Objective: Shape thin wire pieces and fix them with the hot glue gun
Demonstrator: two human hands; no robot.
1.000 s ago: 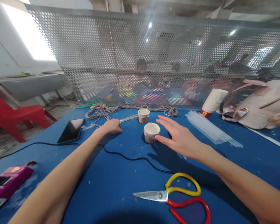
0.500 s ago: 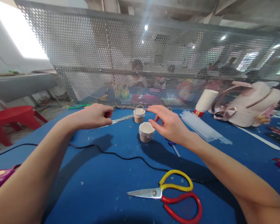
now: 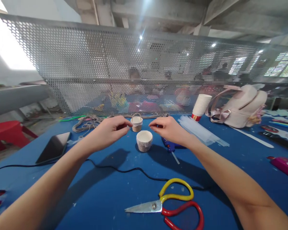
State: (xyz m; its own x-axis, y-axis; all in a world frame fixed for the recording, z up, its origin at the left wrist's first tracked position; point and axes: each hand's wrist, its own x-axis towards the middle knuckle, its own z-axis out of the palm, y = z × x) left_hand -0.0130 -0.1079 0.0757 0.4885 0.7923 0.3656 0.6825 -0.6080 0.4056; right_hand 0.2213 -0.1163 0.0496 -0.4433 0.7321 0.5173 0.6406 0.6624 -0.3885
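Note:
My left hand [image 3: 109, 131] and my right hand [image 3: 168, 129] hover side by side above the blue table [image 3: 103, 191], both with fingers pinched together. What they pinch is too thin to make out. Between and just below them stands a small white cup [image 3: 144, 141], open side up. Behind it stands a tiny basket-like cup with a handle [image 3: 136, 123]. A blue glue gun [image 3: 169, 147] lies under my right hand.
Yellow-and-red scissors [image 3: 168, 205] lie near the front edge, a black cable [image 3: 124, 170] crossing behind them. A phone [image 3: 53, 147] and a grey cord pile [image 3: 85, 123] are at the left. Clear sticks [image 3: 201, 131], stacked paper cups [image 3: 201, 107] and a pink backpack [image 3: 241, 105] sit right, before a mesh screen [image 3: 86, 70].
My left hand lifted off the table and moved right; my right hand closed from spread fingers to a pinch. Both now meet above the small cup. The view shifted right.

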